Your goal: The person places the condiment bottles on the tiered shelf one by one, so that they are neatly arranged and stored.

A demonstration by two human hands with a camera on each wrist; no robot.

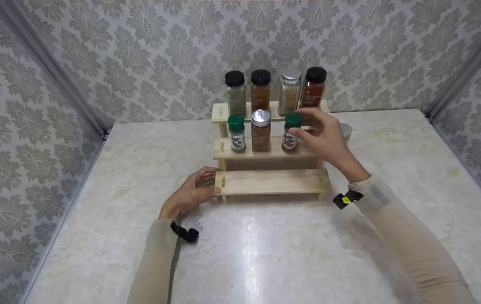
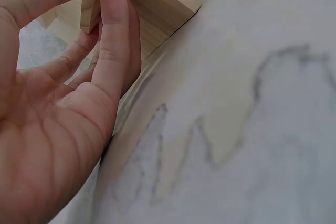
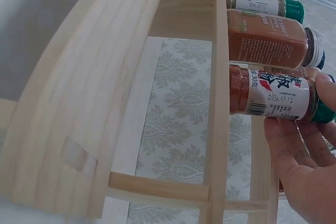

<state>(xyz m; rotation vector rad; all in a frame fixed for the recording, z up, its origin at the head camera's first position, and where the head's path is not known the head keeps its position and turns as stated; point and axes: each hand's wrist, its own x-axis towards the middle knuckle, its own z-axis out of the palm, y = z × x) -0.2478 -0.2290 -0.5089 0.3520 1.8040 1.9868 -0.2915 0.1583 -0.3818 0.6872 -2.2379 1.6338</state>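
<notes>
A wooden three-tier rack (image 1: 272, 181) stands on the table. My left hand (image 1: 187, 195) holds the left end of its lowest tier, with the thumb in front; in the left wrist view the fingers pinch the wooden end (image 2: 91, 6). On the middle tier, my right hand (image 1: 329, 137) pinches a small green-capped spice jar (image 1: 289, 141) near its cap. In the right wrist view this jar (image 3: 278, 95) has a white label, reddish contents and its base against the shelf. Left of it stand a silver-capped spice jar (image 1: 261, 135) and another green-capped jar (image 1: 237, 141).
Along the top tier stand two black-capped jars on the left (image 1: 235, 97), a silver-capped jar (image 1: 289, 95) and a black-capped red jar (image 1: 314, 90). Behind my right hand, a pale-lidded container (image 1: 345, 128) is partly hidden. Patterned walls (image 1: 164, 55) enclose the table (image 1: 147, 160).
</notes>
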